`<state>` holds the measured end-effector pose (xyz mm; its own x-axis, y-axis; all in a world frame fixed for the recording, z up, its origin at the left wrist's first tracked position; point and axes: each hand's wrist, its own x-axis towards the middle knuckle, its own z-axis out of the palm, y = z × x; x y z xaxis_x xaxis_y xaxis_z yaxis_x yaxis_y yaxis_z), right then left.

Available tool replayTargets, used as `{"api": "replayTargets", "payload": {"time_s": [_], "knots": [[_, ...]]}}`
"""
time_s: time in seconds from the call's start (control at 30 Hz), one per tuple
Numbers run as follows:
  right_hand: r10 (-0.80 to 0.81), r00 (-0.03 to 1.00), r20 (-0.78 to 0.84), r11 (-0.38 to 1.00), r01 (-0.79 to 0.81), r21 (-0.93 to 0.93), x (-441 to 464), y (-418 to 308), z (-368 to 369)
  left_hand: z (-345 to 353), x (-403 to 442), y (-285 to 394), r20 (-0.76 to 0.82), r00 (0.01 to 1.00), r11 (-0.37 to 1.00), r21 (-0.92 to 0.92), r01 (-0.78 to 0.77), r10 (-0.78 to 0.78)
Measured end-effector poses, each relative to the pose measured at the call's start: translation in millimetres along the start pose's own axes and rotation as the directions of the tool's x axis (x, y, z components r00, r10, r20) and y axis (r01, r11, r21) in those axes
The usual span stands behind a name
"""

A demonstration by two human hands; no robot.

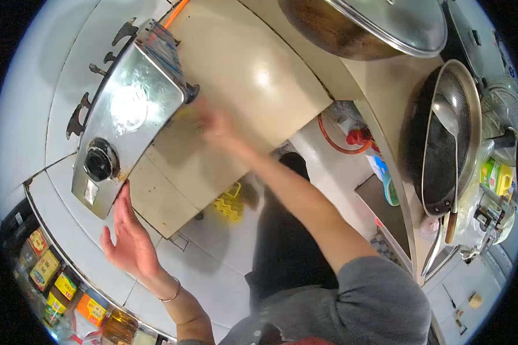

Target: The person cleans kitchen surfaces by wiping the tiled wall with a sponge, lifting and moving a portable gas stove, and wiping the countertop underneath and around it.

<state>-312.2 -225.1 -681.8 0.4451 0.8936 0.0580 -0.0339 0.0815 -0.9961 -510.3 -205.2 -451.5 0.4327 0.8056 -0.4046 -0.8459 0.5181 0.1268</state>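
A gas stove point(126, 98) with a steel top and a black knob point(99, 163) stands tilted up on the counter point(253, 75), its dark pan supports toward the tiled wall. My left hand point(131, 236) holds its lower edge with the fingertips, the fingers nearly straight and the thumb apart. By the stove's opposite side, my right hand point(216, 126) is low over the counter and smeared by motion. A blurred yellowish thing point(185, 118) shows at its fingers, partly behind the stove's edge; its kind cannot be made out.
Crumbs and stains mark the counter near the stove. Several bottles point(63, 284) line the lower left. A lidded wok point(362, 29), a pan point(452, 138) and a metal ladle point(448, 115) sit on the right. Below the counter's edge is a yellow wavy object point(229, 208). An orange hose point(342, 146) loops near the floor.
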Motion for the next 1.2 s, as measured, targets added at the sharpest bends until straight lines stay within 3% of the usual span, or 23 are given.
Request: {"api": "replayTargets", "payload": {"time_s": [0.03,0.07,0.1,0.17,0.43,0.53,0.7,0.97,1.07,1.1,1.17,1.2], "knots": [[-0.148,0.978,-0.145,0.957,0.105,-0.27,-6,-1,-32,-4,1,1,0.03,0.999,0.999,0.022,-0.025,0.024],[-0.29,0.914,-0.283,0.838,0.099,-0.537,-12,-1,-64,-6,1,1,0.026,0.999,0.999,0.023,-0.03,0.029],[-0.26,0.874,-0.411,0.805,-0.039,-0.592,-19,-8,-89,-7,0,1,0.023,0.999,0.999,0.019,-0.044,0.044],[-0.324,0.806,-0.495,0.583,-0.242,-0.776,-19,6,-132,-7,0,-2,0.02,0.998,0.998,0.016,-0.066,0.066],[-0.386,0.899,-0.208,0.528,0.03,-0.849,134,36,-119,-7,-2,-2,-0.003,0.992,0.986,0.106,-0.128,0.129],[-0.343,0.903,-0.257,0.548,-0.03,-0.836,174,41,-82,-11,-3,2,0.017,0.994,0.992,0.065,-0.108,0.108],[-0.322,0.933,-0.158,0.655,0.099,-0.749,125,54,17,2,1,-1,-0.095,0.981,0.981,0.112,-0.16,0.171],[-0.26,0.96,0.105,0.756,0.27,-0.596,49,58,173,6,10,-5,0.076,0.996,0.997,0.07,-0.045,0.04],[-0.203,0.916,0.347,0.9,0.314,-0.302,39,50,185,4,7,-6,0.09,0.995,0.998,0.05,-0.048,0.043],[-0.208,0.913,0.351,0.898,0.321,-0.301,37,45,185,4,8,-5,0.103,0.995,0.999,0.044,-0.02,0.016],[-0.097,0.902,0.42,0.994,0.106,0.002,38,40,179,3,7,-3,0.111,0.994,0.999,0.046,-0.016,0.01],[-0.163,0.915,0.369,0.986,0.159,0.04,41,44,173,3,8,-2,0.122,0.992,0.999,0.042,-0.017,0.012]]}}
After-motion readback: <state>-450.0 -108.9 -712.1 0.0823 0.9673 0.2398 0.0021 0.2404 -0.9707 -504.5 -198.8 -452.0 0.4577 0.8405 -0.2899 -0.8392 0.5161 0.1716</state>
